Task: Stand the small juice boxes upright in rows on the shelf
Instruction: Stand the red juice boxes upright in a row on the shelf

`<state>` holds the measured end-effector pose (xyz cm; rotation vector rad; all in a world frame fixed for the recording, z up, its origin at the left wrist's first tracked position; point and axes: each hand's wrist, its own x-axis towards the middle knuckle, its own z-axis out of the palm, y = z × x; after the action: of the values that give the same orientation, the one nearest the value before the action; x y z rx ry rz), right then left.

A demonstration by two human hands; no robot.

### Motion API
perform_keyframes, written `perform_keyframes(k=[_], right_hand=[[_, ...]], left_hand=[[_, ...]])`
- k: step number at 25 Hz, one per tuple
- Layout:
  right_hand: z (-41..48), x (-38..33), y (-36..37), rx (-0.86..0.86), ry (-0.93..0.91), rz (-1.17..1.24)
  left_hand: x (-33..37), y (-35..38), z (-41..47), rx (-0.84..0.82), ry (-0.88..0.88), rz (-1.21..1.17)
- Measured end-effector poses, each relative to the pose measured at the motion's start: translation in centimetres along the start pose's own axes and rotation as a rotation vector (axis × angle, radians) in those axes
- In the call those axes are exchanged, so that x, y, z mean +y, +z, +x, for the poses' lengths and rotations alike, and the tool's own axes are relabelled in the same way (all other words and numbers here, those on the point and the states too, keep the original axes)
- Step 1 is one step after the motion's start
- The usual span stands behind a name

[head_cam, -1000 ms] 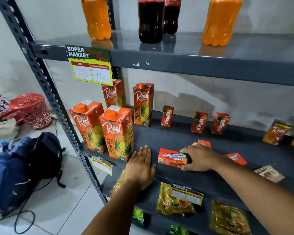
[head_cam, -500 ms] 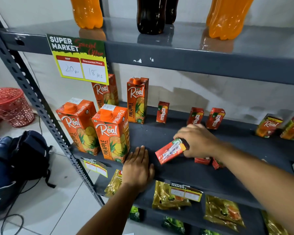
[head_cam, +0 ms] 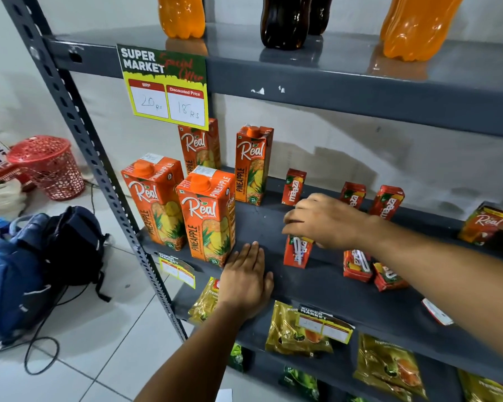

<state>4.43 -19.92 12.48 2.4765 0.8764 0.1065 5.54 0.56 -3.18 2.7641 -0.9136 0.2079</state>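
R hand (head_cam: 328, 220) tops upright Maaza box (head_cam: 297, 252).

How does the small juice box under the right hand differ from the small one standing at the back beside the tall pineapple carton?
The front box stands mid-shelf, its straw side facing the camera, with the right hand on its top. The back box stands by the wall, its logo side facing out, with no hand on it. Both are small, red and upright.

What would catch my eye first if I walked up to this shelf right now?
Probably the right hand setting a small red juice box upright mid-shelf, while the left hand rests flat on the shelf edge. To the left stand tall orange pineapple cartons, under a yellow price sign.
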Motion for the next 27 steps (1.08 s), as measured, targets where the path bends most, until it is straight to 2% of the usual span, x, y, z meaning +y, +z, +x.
perform_keyframes(k=[3,5,13,18,22,24,27], right_hand=[[0.1,0.3,-0.6,-0.041,-0.019,0.006],[0.5,0.4,-0.8,-0.094,0.036,0.022],[3.4,-0.7,-0.9,-0.412,0.656,0.344],[3.4,-1.1,-0.9,-0.414,0.759,0.425],[-0.3,3.6,-1.0,-0.136,0.894,0.573],[-4.0,5.7,0.2,-0.203,0.988,0.558],[-8.5,4.1,3.8,-0.392,1.008,0.690]], left_hand=[[0.2,-0.1,0.0,0.007,-0.003,0.000],[0.3,-0.3,0.0,0.011,-0.004,0.000],[0.6,-1.0,-0.2,-0.003,-0.010,-0.023],[0.5,-0.9,-0.2,-0.008,-0.003,-0.003],[0.4,-0.3,0.0,-0.007,0.000,0.023],[0.4,-0.1,0.4,-0.028,-0.001,0.034],[0.1,0.1,1.5,-0.056,0.013,0.043]])
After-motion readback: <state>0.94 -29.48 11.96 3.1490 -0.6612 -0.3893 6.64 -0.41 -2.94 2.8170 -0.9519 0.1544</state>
